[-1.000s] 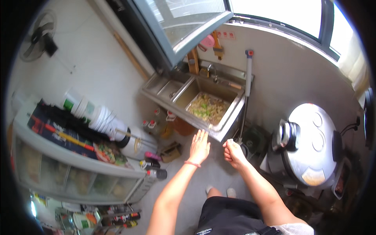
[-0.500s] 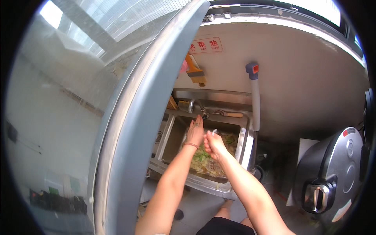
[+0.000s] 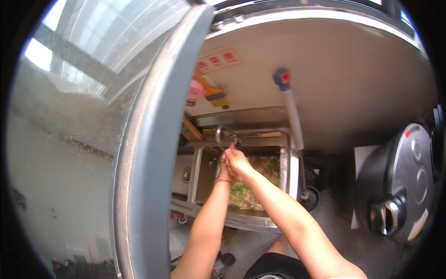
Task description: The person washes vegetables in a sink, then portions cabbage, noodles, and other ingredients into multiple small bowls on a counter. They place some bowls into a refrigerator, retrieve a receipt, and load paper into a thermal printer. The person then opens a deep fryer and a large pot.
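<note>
I'd centre left hand [image 3: 224,172] and right hand [image 3: 239,164], finger closure unclear, between edges of the rectangular silver steel sink [image 3: 293,174].

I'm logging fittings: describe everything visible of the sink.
The sink, silvery and seemingly metal, stands against the wall. Its larger right basin holds pale and green food pieces; the smaller left basin, partly behind the window frame, has a round drain. A curved tap and pale-handled tool are at the back. The left hand and right hand meet above the larger basin.
</note>
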Available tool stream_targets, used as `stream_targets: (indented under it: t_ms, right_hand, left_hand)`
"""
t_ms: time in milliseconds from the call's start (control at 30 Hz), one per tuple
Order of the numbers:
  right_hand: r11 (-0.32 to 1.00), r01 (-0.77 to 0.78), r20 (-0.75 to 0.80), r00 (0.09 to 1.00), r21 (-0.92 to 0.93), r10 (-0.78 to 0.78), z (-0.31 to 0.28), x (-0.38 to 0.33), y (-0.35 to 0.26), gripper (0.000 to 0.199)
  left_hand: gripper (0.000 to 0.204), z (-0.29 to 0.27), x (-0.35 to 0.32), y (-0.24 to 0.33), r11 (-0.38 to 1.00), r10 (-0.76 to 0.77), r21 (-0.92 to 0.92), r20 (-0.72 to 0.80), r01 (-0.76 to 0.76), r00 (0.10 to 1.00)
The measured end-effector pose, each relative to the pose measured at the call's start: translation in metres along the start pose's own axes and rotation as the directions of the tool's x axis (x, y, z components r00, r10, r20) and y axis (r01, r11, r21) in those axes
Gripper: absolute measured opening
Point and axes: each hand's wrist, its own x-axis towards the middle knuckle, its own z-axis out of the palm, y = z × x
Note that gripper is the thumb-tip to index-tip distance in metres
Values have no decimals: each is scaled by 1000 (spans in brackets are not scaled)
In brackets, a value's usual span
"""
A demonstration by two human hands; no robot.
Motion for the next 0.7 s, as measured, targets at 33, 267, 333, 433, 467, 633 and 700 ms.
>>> stream_targets:
  t_ms: [33, 267, 333, 433, 467, 633, 700]
  right_hand:
    - [910, 138, -115, 974, -392, -197, -20, 5, 3, 35]
    - [-60, -13, 9, 938, -998, -346, -49, -141, 24, 18]
    - [109, -22, -66, 904, -994, -422, -105, -167, 36, 19]
    - [288, -20, -160, 867, -957, -473, -166, -296, 50, 23]
    - [350, -53, -222, 857, -935, -464, -188, -355, 50, 26]
    - [629, -87, -566, 541, -773, -621, -370, -620, 153, 29]
    - [724, -313, -780, 380, -614, -498, -412, -744, 171, 27]
  left_hand:
    - [49, 10, 2, 9, 1000, 9, -17, 68, -8, 998]
    - [40, -74, -66, -46, 951, -266, 112, -185, 289, 946]
    - [30, 9, -92, -45, 841, 99, 540, -182, 16, 978]
    - [24, 35, -135, -63, 748, 193, 641, 34, -170, 981]
    - [23, 50, -154, -69, 726, 206, 657, 78, -206, 975]
    - [27, 178, -291, -109, 253, 388, 751, 498, -609, 775]
    - [58, 189, -326, -156, 201, 9, 865, 468, -460, 883]
